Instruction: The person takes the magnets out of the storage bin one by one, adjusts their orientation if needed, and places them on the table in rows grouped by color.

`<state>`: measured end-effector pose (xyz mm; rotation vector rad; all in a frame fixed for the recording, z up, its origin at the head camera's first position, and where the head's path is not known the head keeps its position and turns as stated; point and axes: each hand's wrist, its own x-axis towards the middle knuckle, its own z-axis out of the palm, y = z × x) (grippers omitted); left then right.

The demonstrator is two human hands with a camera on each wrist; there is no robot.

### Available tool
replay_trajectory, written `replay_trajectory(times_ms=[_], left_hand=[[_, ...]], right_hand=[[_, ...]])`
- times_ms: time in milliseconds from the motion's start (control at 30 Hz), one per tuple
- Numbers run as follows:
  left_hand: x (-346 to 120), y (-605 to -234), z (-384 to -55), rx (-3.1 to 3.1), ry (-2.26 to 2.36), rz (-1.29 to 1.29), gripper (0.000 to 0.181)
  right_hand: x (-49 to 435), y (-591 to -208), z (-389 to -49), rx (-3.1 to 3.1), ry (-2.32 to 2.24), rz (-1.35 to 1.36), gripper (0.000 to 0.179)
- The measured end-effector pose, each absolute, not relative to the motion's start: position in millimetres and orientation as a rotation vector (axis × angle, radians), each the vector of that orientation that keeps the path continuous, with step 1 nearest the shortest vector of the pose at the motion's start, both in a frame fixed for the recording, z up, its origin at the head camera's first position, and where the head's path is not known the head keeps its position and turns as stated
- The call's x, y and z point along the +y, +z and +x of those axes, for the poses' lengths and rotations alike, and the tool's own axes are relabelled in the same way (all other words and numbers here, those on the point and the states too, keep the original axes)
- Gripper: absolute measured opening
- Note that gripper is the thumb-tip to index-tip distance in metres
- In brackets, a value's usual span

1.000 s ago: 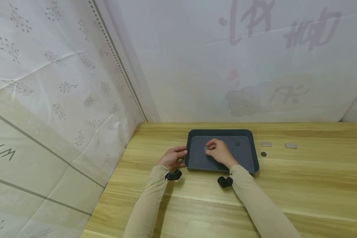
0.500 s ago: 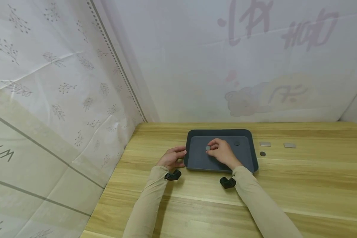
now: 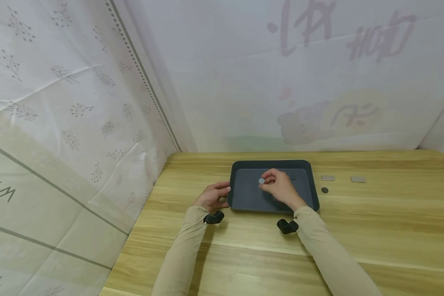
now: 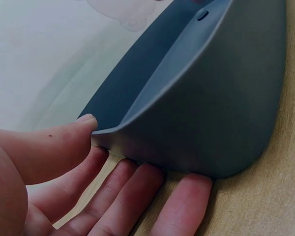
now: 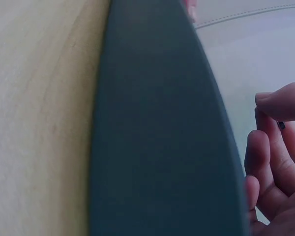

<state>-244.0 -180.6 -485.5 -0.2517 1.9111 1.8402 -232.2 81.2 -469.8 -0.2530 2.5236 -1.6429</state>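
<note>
My right hand pinches a small round grey disc between thumb and fingertips, above the dark blue-grey tray. A second, dark disc lies in the tray just beyond that hand, partly hidden by it. At the tray's left end is my left hand, its thumb tip on the rim and fingertips against the outer wall, as the left wrist view shows. The tray's wall fills much of the right wrist view, with the right hand's fingers past its rim.
To the right of the tray, a dark disc and two flat grey rectangular pieces lie on the wooden table. Patterned cloth hangs behind the table and along its left side.
My right hand has moved a little to the right with the disc, whose pale face now shows more clearly. The left hand stays at the tray's left end.
</note>
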Motion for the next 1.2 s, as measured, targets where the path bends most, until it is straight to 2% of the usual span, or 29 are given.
replay_trajectory(times_ms=[467,1200], left_hand=[[-180.2,-486.7,-244.2,1.898,1.847,-0.25,0.046],[-182.6,-486.8,-241.3,1.902,1.839,-0.234,0.046]], right_hand=[[98.2,-454.7,-225.4,2.591,-1.679,-0.302,0.026],[140.0,-457.1,-214.8,2.685,-1.73,-0.225,0.03]])
